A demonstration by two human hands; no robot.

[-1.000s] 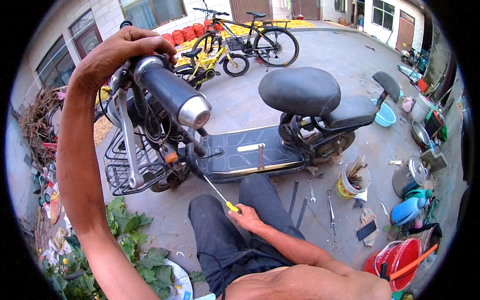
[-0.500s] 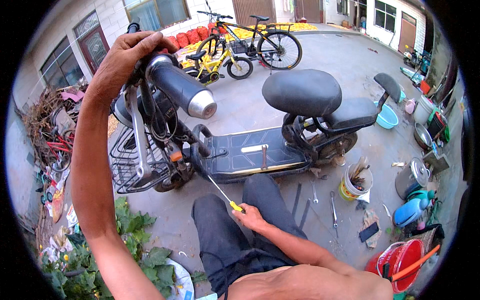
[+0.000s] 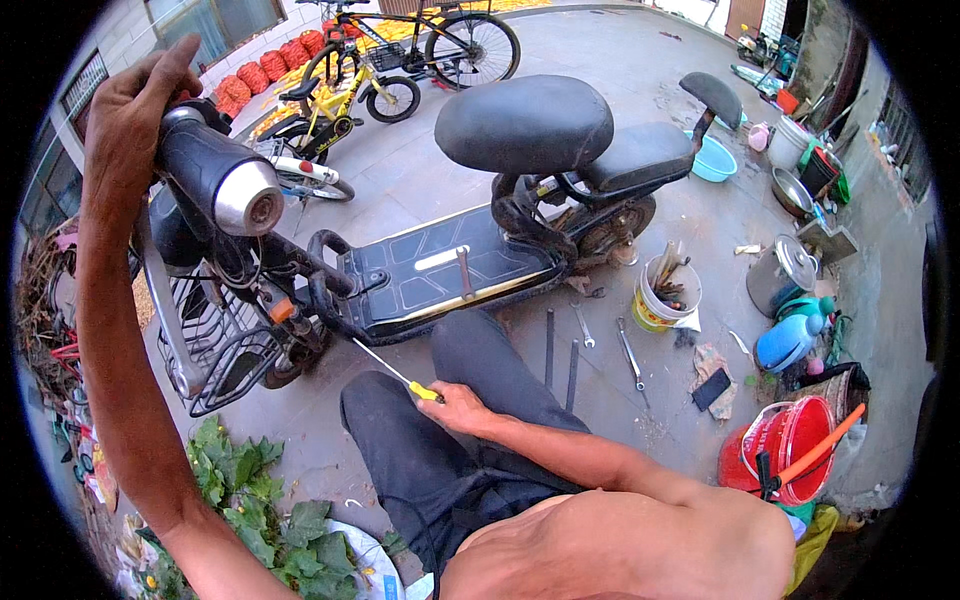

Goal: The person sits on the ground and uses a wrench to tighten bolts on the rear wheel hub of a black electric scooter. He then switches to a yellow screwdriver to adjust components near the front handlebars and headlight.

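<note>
A small black electric scooter with a cushioned seat (image 3: pixel 525 122) stands across in front of my knees. At the upper left my left hand (image 3: pixel 130 115) is curled over the handlebar end, next to the large silver-tipped grip (image 3: pixel 225 180); the undersides of its fingers are hidden. In front of my lap my right hand (image 3: pixel 458 408) is closed round the yellow handle of a screwdriver (image 3: pixel 385 364). Its long shaft points to the front lower edge of the footboard (image 3: pixel 400 290); whether the tip touches cannot be made out. A small spanner (image 3: pixel 465 272) lies on the footboard.
Spanners (image 3: pixel 631 352) and dark bars lie on the ground right of my knee, near a tool bucket (image 3: pixel 665 315). A phone (image 3: pixel 711 390), a red bucket (image 3: pixel 735 455) and blue bottles (image 3: pixel 788 343) stand farther right. Leafy plants (image 3: pixel 250 500) grow lower left; bicycles (image 3: pixel 345 110) stand behind.
The view has turned, so the scooter and surroundings sit farther left and higher. Both hands keep their holds, and the screwdriver still points at the same part of the footboard.
</note>
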